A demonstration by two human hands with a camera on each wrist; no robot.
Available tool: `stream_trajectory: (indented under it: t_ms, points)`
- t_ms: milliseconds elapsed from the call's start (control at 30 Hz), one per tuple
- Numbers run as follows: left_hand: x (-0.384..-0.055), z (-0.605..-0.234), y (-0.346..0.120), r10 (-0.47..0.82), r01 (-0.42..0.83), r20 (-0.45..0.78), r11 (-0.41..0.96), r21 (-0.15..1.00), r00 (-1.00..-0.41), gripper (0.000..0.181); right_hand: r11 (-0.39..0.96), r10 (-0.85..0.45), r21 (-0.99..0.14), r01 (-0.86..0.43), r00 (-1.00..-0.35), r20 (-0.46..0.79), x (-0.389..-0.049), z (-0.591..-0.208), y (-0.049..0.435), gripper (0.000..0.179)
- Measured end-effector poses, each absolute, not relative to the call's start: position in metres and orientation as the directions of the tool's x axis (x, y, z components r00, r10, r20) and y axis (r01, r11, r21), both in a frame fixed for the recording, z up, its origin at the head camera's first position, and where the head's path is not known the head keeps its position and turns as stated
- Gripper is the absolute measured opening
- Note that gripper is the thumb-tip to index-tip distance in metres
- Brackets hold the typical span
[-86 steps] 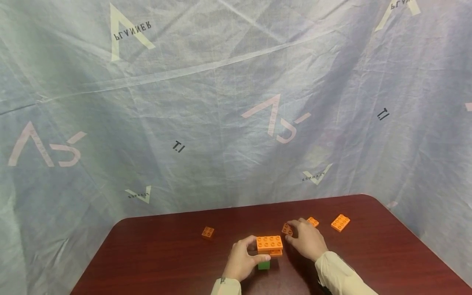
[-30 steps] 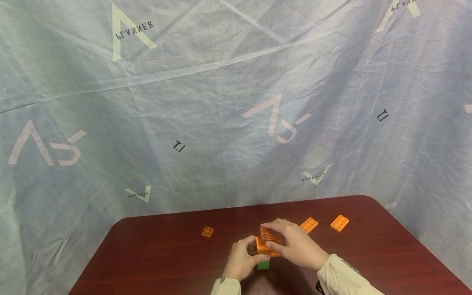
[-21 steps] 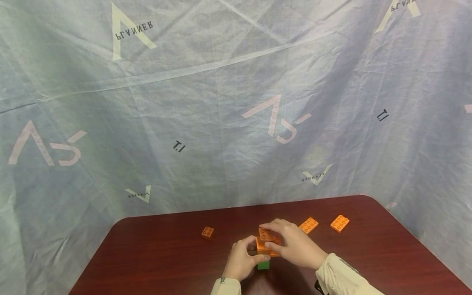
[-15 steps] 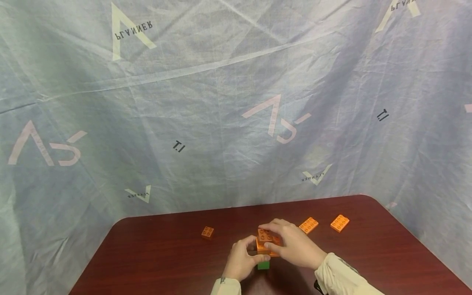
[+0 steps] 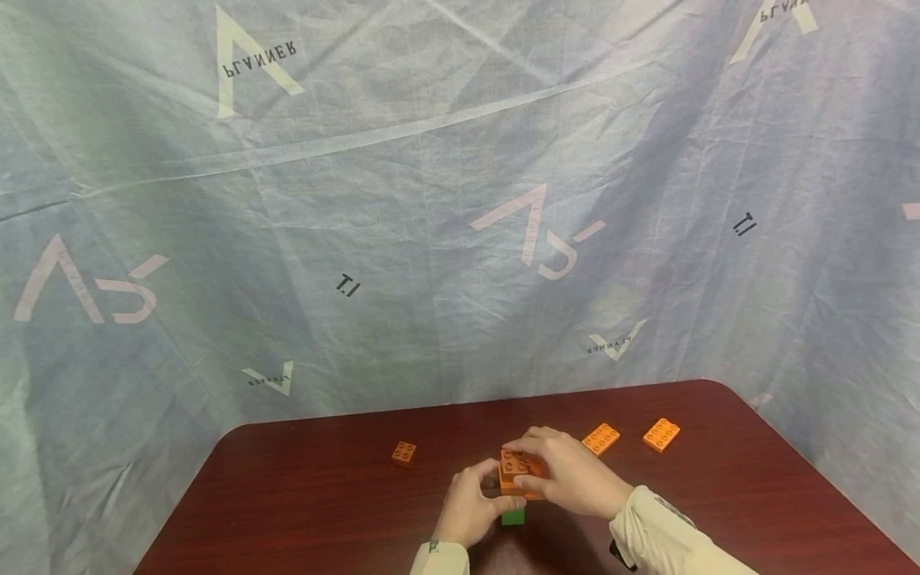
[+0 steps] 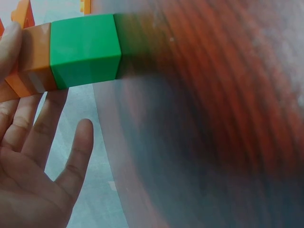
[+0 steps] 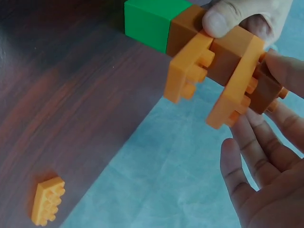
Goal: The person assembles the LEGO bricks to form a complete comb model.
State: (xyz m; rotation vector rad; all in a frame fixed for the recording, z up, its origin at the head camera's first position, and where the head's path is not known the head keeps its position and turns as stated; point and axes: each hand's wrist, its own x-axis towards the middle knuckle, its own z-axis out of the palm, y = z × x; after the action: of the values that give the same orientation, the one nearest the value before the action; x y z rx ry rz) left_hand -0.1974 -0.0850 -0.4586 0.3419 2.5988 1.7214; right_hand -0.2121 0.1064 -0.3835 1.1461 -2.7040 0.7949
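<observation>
A stack of toy building bricks stands on the table, green brick (image 7: pixel 154 21) at the bottom. Above it, dark orange bricks alternate with longer, thin bright orange bricks (image 7: pixel 235 90) that overhang one side. My left hand (image 5: pixel 467 507) grips the stack from the left, its thumb across a dark orange brick (image 6: pixel 37 52) in the left wrist view. My right hand (image 5: pixel 575 475) pinches a small dark orange brick (image 5: pixel 513 461) against the top, over one end of the upper bright orange brick. Whether it is fully seated, I cannot tell. The right hand partly hides the stack top.
A loose dark orange four-stud brick (image 5: pixel 404 454) lies to the left on the dark red wooden table (image 5: pixel 309 503). Two flat bright orange bricks, one nearer (image 5: pixel 600 438) and one farther right (image 5: pixel 661 434), lie beyond my right hand. A grey printed cloth (image 5: pixel 431 319) hangs behind.
My right hand has picked up the small dark orange brick from right of the stack and brought it left onto the top, lately shifting slightly left and down. My left hand has kept its grip.
</observation>
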Motion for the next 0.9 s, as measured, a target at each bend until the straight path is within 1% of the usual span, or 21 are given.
stream_trajectory:
  t_ms: [167,300,533,700,833,900]
  points:
    - [-0.198,-0.458,-0.084,0.184,0.174,0.113,0.367,0.914,-0.977,0.039,0.616,-0.657,-0.352,-0.705,-0.706,0.263,-0.213,-0.377,0.105,0.035]
    - [-0.198,-0.458,-0.085,0.179,0.174,0.114,0.374,0.911,-0.977,0.040,0.619,-0.675,-0.312,-0.721,-0.691,0.259,-0.213,-0.372,0.104,0.035]
    - [-0.196,-0.457,-0.085,0.176,0.153,0.092,0.373,0.915,-0.980,0.042,0.594,-0.697,-0.289,-0.751,-0.659,0.283,-0.214,-0.370,0.104,0.035]
    - [-0.196,-0.457,-0.085,0.186,0.166,0.102,0.370,0.914,-0.977,0.041,0.575,-0.707,-0.271,-0.772,-0.636,0.311,-0.213,-0.372,0.104,0.035]
    - [-0.198,-0.457,-0.085,0.190,0.163,0.097,0.372,0.914,-0.977,0.040,0.584,-0.706,-0.271,-0.765,-0.644,0.296,-0.214,-0.372,0.103,0.033]
    - [-0.198,-0.457,-0.086,0.188,0.152,0.088,0.364,0.919,-0.978,0.040,0.596,-0.702,-0.285,-0.751,-0.659,0.269,-0.215,-0.370,0.101,0.032]
